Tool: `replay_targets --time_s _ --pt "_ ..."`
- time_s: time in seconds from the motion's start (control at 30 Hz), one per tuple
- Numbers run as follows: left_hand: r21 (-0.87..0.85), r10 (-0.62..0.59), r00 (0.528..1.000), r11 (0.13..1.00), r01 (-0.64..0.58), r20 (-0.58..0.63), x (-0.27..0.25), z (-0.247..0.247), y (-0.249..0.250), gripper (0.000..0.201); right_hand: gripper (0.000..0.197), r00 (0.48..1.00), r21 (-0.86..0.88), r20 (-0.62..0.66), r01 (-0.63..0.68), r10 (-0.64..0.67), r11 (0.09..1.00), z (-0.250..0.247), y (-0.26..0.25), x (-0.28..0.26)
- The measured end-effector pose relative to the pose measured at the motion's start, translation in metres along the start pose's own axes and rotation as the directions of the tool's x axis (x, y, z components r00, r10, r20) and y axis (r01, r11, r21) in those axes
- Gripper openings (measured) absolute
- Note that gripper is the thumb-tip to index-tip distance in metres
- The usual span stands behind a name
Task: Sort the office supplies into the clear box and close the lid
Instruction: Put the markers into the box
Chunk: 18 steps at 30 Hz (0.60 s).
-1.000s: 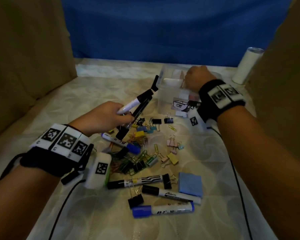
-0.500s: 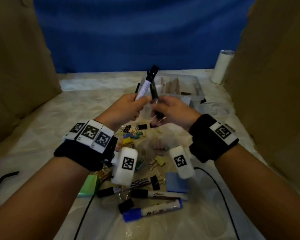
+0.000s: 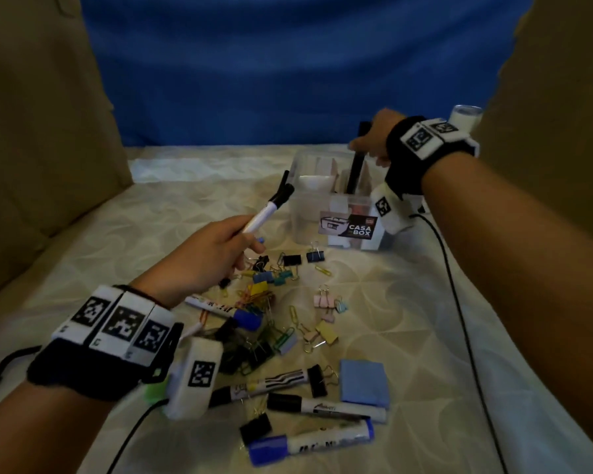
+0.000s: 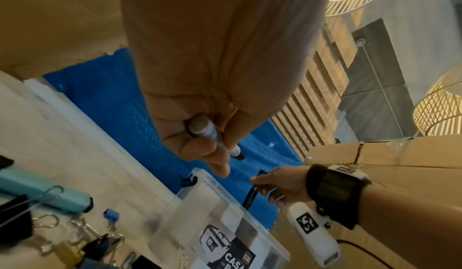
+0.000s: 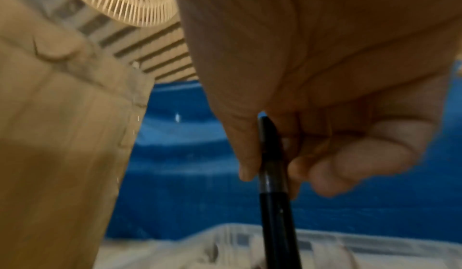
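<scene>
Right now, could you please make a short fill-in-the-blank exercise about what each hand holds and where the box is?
1. The right hand holds a ____ pen upright over the clear box.
2. The left hand grips a white marker with a ____ cap.
3. The lid is ____ the box.
4. The blue pad lies on the ____.

Missing words: black; black; off; table

The clear plastic box (image 3: pixel 308 213) looks smooth and glossy — the slim black pen (image 5: pixel 273 174) maybe plastic, slightly shiny.
</scene>
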<state>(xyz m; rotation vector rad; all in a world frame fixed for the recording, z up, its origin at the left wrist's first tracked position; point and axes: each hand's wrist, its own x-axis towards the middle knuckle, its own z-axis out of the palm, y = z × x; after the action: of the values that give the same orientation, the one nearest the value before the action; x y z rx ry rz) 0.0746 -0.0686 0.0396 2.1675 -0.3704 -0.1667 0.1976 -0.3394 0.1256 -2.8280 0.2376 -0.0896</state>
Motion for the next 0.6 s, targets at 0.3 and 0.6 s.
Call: replay_targets --time_s 0.3,0.6 --pt "0.007 0.033 0.999 0.999 -0.033 -0.043 0.004 0.017 -0.012 0.051 0.06 0.997 -0.198 0.06 -0.031 0.044 0.98 0.029 0.017 0.017" --pt "0.265 0.212 0.974 0.946 -0.186 -0.074 0.054 0.056 0.06 0.052 0.064 0.978 0.092 -0.122 -0.161 0.172 0.983 0.085 0.078 -0.038"
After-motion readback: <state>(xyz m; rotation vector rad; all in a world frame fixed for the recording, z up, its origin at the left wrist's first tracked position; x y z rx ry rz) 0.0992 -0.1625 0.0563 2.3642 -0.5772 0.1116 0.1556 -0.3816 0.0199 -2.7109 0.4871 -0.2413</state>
